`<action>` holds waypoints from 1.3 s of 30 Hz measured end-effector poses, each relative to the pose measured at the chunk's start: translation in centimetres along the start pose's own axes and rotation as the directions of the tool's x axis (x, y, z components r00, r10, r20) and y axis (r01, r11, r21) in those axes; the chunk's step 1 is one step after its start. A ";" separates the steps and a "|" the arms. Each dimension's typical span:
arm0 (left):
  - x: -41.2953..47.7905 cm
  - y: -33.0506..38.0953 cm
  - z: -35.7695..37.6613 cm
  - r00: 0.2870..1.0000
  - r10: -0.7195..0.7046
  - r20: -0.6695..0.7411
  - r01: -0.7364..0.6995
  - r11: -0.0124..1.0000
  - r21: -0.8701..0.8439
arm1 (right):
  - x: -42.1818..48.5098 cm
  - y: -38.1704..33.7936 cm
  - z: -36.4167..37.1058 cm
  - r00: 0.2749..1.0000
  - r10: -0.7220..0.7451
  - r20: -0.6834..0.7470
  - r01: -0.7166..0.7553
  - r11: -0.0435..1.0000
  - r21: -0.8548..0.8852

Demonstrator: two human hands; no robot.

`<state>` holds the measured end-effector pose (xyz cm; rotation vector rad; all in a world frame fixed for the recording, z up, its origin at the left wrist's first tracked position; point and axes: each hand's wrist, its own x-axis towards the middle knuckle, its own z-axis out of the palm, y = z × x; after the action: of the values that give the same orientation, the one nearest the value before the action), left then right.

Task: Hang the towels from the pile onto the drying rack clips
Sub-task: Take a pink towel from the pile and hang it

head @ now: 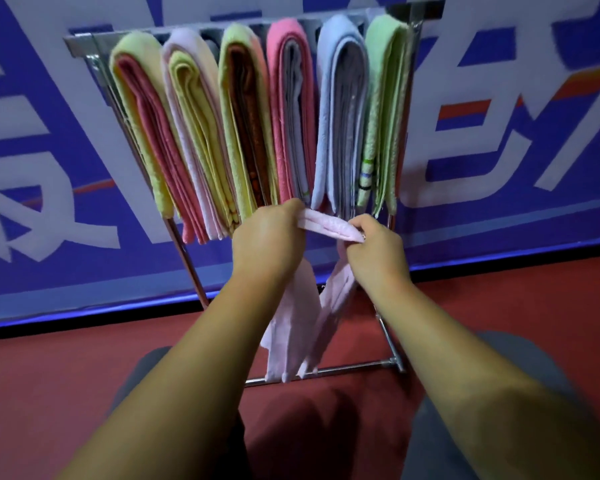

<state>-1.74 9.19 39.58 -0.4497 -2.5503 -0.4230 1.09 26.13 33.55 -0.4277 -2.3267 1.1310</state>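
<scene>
In the head view, the left hand (267, 237) and right hand (374, 252) both pinch a pale pink towel (329, 226) stretched between them, just below the drying rack (84, 41). Its 2 ends dangle toward the rack's base bar. Folded towels (291, 109) fill the rack, hiding any clips; the pile is out of frame.

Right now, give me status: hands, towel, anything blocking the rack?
Left hand and right hand both gripping pale pink towel, stretched between them. Drying rack already packed with hung towels. Nothing between hands and rack.
</scene>
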 end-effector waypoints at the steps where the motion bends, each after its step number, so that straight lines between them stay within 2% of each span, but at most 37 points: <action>1: 0.5 0.1 -0.7 1.000 -0.004 -0.003 0.004 1.000 -0.006 | 0.1 -0.9 -0.8 1.000 -0.022 0.002 0.022 1.000 0.006; 3: 1.4 0.8 -2.3 1.000 -0.001 -0.020 0.000 0.999 -0.047 | 0.4 -2.8 -2.3 0.996 -0.087 0.010 0.087 0.996 0.008; 8: 3.5 4.0 -5.5 0.996 -0.005 -0.092 -0.011 0.985 -0.173 | 2.1 -6.3 -4.7 0.972 -0.210 0.102 0.221 0.969 -0.114; 12: 5.7 6.6 -7.8 0.986 0.058 -0.157 -0.087 0.979 -0.187 | 3.9 -8.3 -6.5 0.969 -0.204 0.142 0.226 0.961 -0.158; 16: 7.9 8.4 -9.4 0.977 0.100 -0.191 -0.129 0.980 -0.150 | 6.5 -9.9 -9.8 0.986 -0.155 0.058 0.162 0.974 -0.157; 20: 11.0 10.9 -11.0 0.969 0.133 -0.206 -0.160 0.980 -0.122 | 10.5 -12.1 -14.3 0.982 -0.157 -0.104 0.139 0.977 -0.162; 22: 12.5 12.1 -11.7 0.974 0.109 -0.196 -0.138 0.981 -0.138 | 12.4 -12.8 -15.9 0.967 -0.187 -0.173 0.157 0.972 -0.176; 24: 14.5 13.3 -12.5 0.981 0.065 -0.183 -0.099 0.978 -0.185 | 14.2 -13.9 -17.5 0.941 -0.259 -0.217 0.195 0.941 -0.276; 26: 16.7 14.1 -13.1 0.981 0.030 -0.189 -0.072 0.974 -0.217 | 15.6 -15.1 -18.8 0.914 -0.334 -0.229 0.231 0.895 -0.382; 29: 20.0 14.9 -13.7 0.986 -0.036 -0.165 -0.010 0.962 -0.273 | 17.9 -16.2 -19.7 0.900 -0.382 -0.212 0.257 0.856 -0.449; 34: 23.9 16.3 -12.6 0.990 -0.085 -0.110 0.047 0.949 -0.311 | 21.6 -16.9 -19.7 0.901 -0.356 -0.249 0.193 0.841 -0.505; 39: 26.8 17.9 -11.5 0.989 -0.143 -0.038 0.127 0.954 -0.273 | 24.8 -17.3 -19.7 0.919 -0.290 -0.269 0.120 0.851 -0.511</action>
<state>-11.66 27.07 67.01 -0.3540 -2.4846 -0.8293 -8.91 40.20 65.20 -0.4864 -2.2559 0.3184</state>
